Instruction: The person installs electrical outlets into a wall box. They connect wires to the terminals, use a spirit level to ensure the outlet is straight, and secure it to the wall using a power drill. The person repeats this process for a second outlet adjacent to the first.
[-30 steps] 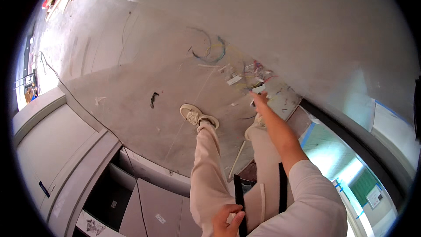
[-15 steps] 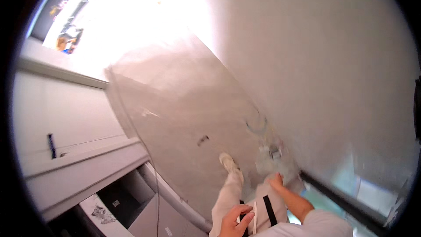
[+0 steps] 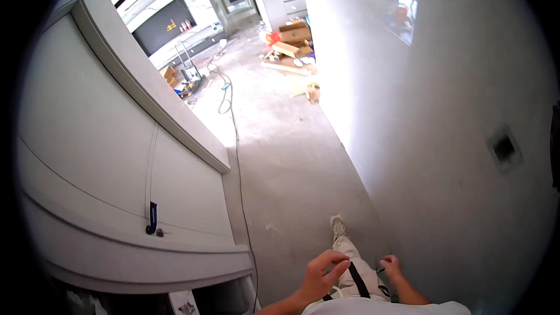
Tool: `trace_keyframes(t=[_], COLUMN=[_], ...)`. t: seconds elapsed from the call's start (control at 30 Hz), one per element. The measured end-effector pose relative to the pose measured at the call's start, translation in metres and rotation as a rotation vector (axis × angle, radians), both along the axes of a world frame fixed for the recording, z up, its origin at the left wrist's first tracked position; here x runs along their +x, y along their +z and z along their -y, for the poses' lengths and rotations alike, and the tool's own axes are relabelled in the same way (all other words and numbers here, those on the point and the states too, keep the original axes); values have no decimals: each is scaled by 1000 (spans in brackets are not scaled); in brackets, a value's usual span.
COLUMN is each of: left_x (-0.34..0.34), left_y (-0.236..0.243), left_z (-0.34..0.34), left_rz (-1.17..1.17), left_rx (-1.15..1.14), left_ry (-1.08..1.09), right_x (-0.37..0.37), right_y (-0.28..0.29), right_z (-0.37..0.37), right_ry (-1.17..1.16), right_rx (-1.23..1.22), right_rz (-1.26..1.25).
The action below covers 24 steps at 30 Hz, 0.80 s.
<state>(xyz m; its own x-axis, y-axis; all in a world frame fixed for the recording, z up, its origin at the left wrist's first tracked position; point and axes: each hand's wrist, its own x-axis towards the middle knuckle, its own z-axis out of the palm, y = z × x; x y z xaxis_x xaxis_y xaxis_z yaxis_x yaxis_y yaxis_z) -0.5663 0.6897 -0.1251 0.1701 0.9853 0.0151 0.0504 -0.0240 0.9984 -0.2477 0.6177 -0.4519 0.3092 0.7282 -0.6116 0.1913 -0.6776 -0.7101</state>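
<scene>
My left hand [image 3: 322,274] hangs in front of my body with loosely bent fingers. A gap shows between its thumb and fingers, and I see nothing held there. Close by it, a black strap [image 3: 359,280] runs down over my light trousers [image 3: 349,249]. My right hand [image 3: 393,269] is lower at my right side, its fingers curled in. Something small, dark and thin shows at its fingertips, too small to make out. One light shoe [image 3: 336,221] is stepping forward on the grey floor [image 3: 274,169].
A white door [image 3: 99,134] with a dark blue-wrapped handle [image 3: 153,217] stands left. A cable [image 3: 236,140] runs along the floor beside it. Cardboard boxes [image 3: 296,34] and a hand truck [image 3: 189,70] stand ahead. The right wall [image 3: 431,140] has a dark socket opening [image 3: 503,147].
My view has swung up and along the corridor, bringing the room ahead into sight. The open cabinet at lower left has mostly slid out of view. Both hands now sit lower in the picture.
</scene>
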Motion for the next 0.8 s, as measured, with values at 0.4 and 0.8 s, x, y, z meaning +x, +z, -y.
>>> trace_keyframes(t=[0.4,0.8], left_x=[-160,-449], left_y=[79,73], left_z=[-345,-734], left_rz=[-27,61], left_rx=[138,178], left_ry=[215,332], right_x=[-301,-338], right_y=[155,-35], right_z=[-547,-875], right_ry=[864,552], right_rx=[328,-437], right_rz=[-219,81])
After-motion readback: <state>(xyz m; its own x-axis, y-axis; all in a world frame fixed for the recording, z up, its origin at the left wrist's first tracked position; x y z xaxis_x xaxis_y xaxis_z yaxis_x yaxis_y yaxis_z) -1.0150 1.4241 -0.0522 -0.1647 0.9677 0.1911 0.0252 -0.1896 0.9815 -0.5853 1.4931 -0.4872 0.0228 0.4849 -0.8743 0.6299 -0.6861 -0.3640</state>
